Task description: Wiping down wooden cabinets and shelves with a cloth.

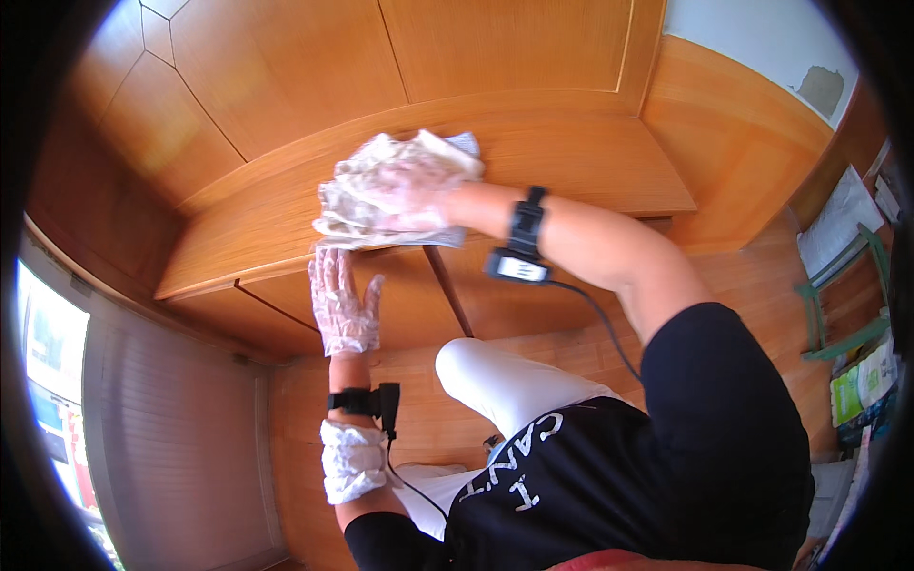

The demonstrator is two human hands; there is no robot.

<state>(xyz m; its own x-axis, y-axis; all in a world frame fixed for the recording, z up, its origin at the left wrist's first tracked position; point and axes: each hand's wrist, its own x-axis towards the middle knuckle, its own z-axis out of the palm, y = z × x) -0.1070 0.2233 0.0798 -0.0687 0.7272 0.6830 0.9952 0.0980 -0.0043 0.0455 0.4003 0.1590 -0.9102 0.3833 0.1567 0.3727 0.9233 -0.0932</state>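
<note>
A pale, patterned cloth [364,153] lies bunched on the wooden cabinet ledge [571,160]. My right hand [410,193], in a clear plastic glove and blurred, presses down on the cloth; its fingers are partly hidden among the folds. My left hand [343,303], also in a clear plastic glove, is at the ledge's front edge just below the cloth, with fingers extended, thumb apart and nothing held. Black straps with small cabled devices sit on both forearms.
Wooden cabinet doors [300,71] rise behind the ledge, and more doors [514,292] are below it. A window [53,342] is at the left. A green frame [814,321] and bags [860,382] stand at the right on the wooden floor.
</note>
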